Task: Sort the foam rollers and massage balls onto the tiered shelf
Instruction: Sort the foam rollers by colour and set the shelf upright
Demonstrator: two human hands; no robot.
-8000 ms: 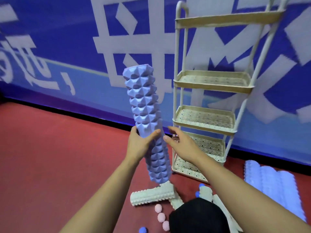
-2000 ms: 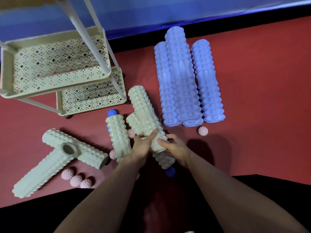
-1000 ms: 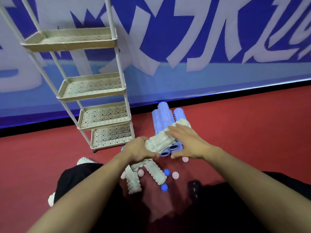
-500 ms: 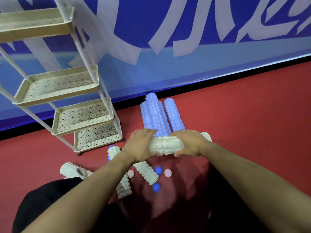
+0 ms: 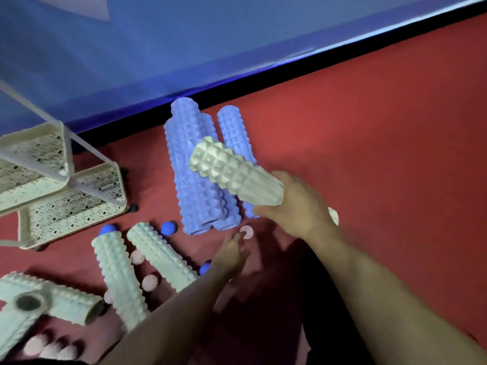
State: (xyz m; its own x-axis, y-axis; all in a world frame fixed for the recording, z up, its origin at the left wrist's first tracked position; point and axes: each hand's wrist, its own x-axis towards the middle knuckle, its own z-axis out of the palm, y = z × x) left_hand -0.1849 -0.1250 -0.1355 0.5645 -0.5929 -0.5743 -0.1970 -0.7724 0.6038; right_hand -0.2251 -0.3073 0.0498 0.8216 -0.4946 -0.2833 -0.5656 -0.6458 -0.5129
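Observation:
My right hand [image 5: 297,206] grips one end of a pale green knobbed foam roller [image 5: 232,169], held tilted above the pile of long purple rollers [image 5: 197,167] on the red floor. My left hand [image 5: 232,252] hovers lower, fingers together and empty, its tips close to a pink spiky ball [image 5: 247,231]. The cream tiered shelf [image 5: 66,204] stands at the left, with its two lowest perforated trays in view. Several more pale green rollers [image 5: 160,255] lie on the floor in front of it.
Blue spiky balls [image 5: 168,228] and pink spiky balls [image 5: 150,281] are scattered among the floor rollers. Three pink balls [image 5: 50,349] sit at the bottom left. A blue wall banner [image 5: 184,48] with a black base strip runs behind. Bare red floor spreads to the right.
Half a second ago both hands held the pale green roller level. Now only my right hand holds it, tilted up at the far end, and my left hand has dropped away. The view tilted down.

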